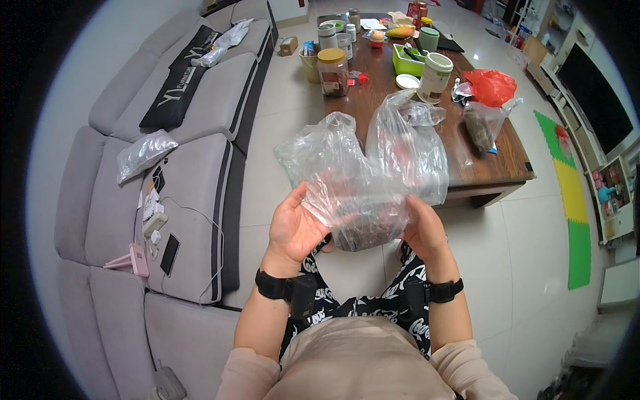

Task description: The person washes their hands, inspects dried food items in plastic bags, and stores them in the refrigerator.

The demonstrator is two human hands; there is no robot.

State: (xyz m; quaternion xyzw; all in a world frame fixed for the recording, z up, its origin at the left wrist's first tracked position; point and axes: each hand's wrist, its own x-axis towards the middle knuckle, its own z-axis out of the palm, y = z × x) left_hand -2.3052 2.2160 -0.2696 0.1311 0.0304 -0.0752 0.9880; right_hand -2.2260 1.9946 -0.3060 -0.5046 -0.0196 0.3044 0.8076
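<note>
Short of the counter (pixel 497 167), on the near side, are black trousers (pixel 353 309) printed all over with white lettering, broken up by folds. Black straps ring both wrists. Just beyond them, before the counter's near end, the left hand (pixel 298 227) is part open, palm showing, its thumb spread well away from the fingers, which run behind thin plastic and show only dimly. The right hand (pixel 425 230) closes on the opposite side of the same plastic, thumb at its edge, fingertips partly hidden. Between them is a crumpled clear plastic bag (pixel 350 180), raised above the floor and overlapping the counter's near end in view; no print can be made out on it. On the counter's near right part, a red plastic bag (pixel 492 88) touches a clear bag with dark contents (pixel 481 127). Farther along the counter stand a white tub (pixel 435 79), its label too small to read, and a yellow-lidded jar (pixel 333 73) at the left edge. Left of the counter, black cushions (pixel 175 93) with bold white lettering lie on a grey sofa (pixel 193 160). Bottles and cups crowd the counter's far end.
</note>
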